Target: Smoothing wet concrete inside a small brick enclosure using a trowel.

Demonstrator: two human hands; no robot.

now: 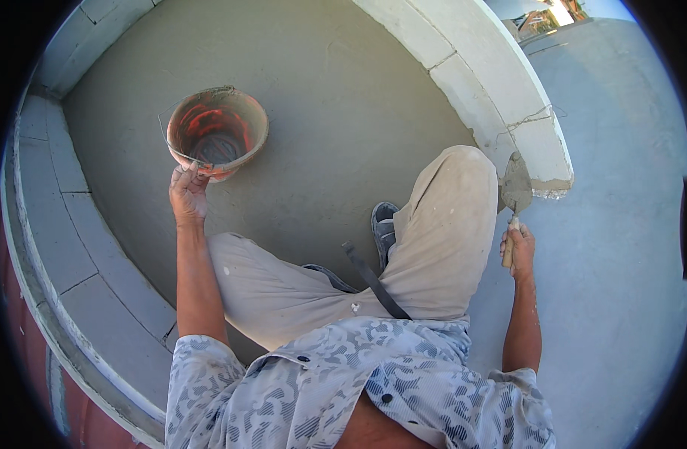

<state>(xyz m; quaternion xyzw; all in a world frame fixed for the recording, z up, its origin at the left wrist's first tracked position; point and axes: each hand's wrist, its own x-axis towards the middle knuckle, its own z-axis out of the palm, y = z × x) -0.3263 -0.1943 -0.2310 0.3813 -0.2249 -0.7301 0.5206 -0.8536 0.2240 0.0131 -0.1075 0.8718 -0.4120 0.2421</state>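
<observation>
My left hand (188, 191) grips the near rim of a round, mortar-stained bucket (250, 127) with red patches inside and a wire handle. The bucket is tipped a little, with its mouth facing me. My right hand (518, 251) is closed on the wooden handle of a trowel (517, 179). Its blade, smeared with grey mortar, points away from me beside the end of the white block wall (534, 150).
A smooth grey screed (306, 82) lies within the curved block walls (55, 202). My bent legs and shoes are on it. A pale concrete surface (612, 262) extends to the right. A red surface (33, 337) lies beyond the left wall.
</observation>
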